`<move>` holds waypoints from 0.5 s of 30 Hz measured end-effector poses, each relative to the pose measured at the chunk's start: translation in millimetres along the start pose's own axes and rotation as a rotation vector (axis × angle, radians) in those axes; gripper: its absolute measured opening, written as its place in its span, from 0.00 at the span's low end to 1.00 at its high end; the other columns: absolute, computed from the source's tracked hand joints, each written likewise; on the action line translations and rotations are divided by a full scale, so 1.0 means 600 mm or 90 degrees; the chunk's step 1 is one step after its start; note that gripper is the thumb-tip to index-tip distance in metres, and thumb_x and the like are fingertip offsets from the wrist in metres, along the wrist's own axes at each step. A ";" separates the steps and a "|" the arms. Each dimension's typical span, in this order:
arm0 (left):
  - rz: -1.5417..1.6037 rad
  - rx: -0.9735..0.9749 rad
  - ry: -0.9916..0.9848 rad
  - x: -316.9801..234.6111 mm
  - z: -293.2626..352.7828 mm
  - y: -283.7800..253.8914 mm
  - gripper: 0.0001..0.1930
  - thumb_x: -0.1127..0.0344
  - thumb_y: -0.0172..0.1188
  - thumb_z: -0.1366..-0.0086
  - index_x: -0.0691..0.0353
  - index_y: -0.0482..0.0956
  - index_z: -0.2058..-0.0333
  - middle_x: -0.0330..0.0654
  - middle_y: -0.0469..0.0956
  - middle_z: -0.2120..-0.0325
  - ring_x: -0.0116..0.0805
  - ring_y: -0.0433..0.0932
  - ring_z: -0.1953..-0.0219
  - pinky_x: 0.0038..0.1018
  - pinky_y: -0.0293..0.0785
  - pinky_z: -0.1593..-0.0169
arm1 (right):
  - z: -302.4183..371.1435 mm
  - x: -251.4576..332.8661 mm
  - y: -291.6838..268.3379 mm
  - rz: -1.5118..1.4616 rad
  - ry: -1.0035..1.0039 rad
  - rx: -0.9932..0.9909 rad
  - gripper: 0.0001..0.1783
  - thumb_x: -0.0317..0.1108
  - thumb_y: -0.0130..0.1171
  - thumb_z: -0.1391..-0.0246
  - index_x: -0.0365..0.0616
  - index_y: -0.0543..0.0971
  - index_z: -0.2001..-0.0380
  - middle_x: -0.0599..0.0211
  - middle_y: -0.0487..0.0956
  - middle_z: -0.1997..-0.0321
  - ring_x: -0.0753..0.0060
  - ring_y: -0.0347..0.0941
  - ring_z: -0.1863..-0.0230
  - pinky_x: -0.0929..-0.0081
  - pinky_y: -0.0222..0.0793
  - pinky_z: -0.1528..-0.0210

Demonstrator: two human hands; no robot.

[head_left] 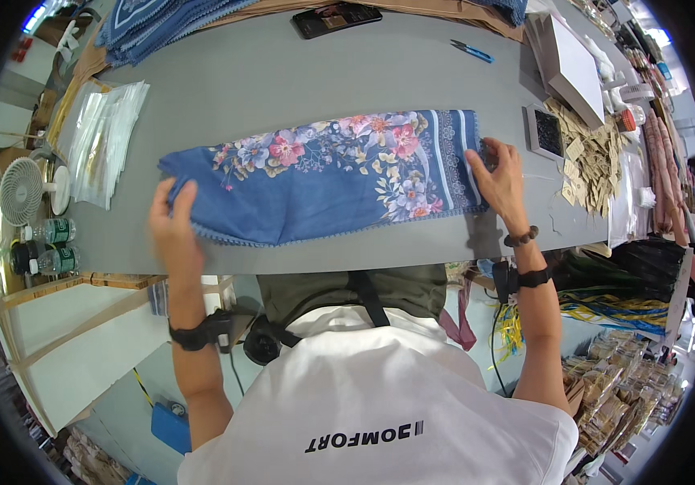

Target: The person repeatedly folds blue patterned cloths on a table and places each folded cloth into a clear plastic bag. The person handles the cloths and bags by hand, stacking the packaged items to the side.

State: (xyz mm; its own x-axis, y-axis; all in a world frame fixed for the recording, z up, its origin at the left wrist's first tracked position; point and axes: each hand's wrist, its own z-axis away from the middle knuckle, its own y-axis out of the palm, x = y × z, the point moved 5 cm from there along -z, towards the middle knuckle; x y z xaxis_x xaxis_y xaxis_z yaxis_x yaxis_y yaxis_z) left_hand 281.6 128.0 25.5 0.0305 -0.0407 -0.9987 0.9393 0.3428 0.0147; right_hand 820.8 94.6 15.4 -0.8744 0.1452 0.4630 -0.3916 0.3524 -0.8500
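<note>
A blue floral scarf (pixel 283 190) lies folded in a long strip across the grey table, with pink and pale flowers, a striped right end and a small trimmed edge along the near side. My left hand (pixel 175 222), a little blurred, pinches the scarf's left end between thumb and fingers, where the cloth is bunched and slightly lifted. At the other end, my right hand (pixel 502 179) has its thumb over the striped border and its fingers curled about the right edge. The undersides of the fingers are hidden.
More blue cloths (pixel 161 32) are stacked at the far left, near a phone (pixel 337 19). Clear plastic sleeves (pixel 106 141) lie left, by a small fan (pixel 21 189). Blue snips (pixel 473 52), a small black tray (pixel 545 131) and brown tags (pixel 586 158) are on the right.
</note>
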 end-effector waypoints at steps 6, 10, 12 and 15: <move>-0.146 0.258 0.352 -0.041 0.084 0.271 0.12 0.70 0.71 0.43 0.64 0.78 0.63 0.47 0.80 0.53 0.43 0.79 0.51 0.34 0.73 0.44 | 0.003 0.008 0.019 0.155 -0.026 0.052 0.38 0.63 0.68 0.45 0.31 0.80 0.56 0.51 0.78 0.52 0.50 0.71 0.48 0.55 0.67 0.46; -0.382 0.518 0.462 -0.008 0.125 0.348 0.14 0.60 0.71 0.38 0.60 0.82 0.58 0.47 0.79 0.48 0.49 0.77 0.44 0.38 0.73 0.41 | 0.000 0.006 0.020 0.138 -0.047 0.070 0.36 0.62 0.68 0.44 0.31 0.80 0.63 0.50 0.77 0.55 0.47 0.71 0.52 0.54 0.67 0.49; -0.348 0.551 0.411 0.003 0.123 0.352 0.14 0.59 0.67 0.35 0.60 0.83 0.55 0.46 0.78 0.46 0.49 0.77 0.45 0.38 0.74 0.43 | -0.002 0.009 0.019 0.108 -0.079 0.054 0.34 0.59 0.68 0.43 0.30 0.79 0.66 0.49 0.77 0.59 0.45 0.71 0.55 0.54 0.68 0.51; -0.304 0.545 0.274 0.019 0.109 0.361 0.12 0.63 0.63 0.32 0.60 0.83 0.53 0.45 0.77 0.48 0.49 0.77 0.47 0.39 0.75 0.45 | -0.002 0.007 0.021 0.100 -0.087 0.072 0.32 0.58 0.67 0.42 0.31 0.79 0.67 0.48 0.77 0.60 0.44 0.71 0.57 0.53 0.68 0.52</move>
State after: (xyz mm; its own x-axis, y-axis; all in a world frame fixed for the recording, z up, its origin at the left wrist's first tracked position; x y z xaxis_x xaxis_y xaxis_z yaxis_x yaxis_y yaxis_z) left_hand 507.6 140.1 20.7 -0.3706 0.3950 -0.8406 0.7543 -0.4001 -0.5205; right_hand 812.2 101.0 6.9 -0.9548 0.0602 0.2910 -0.2707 0.2281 -0.9353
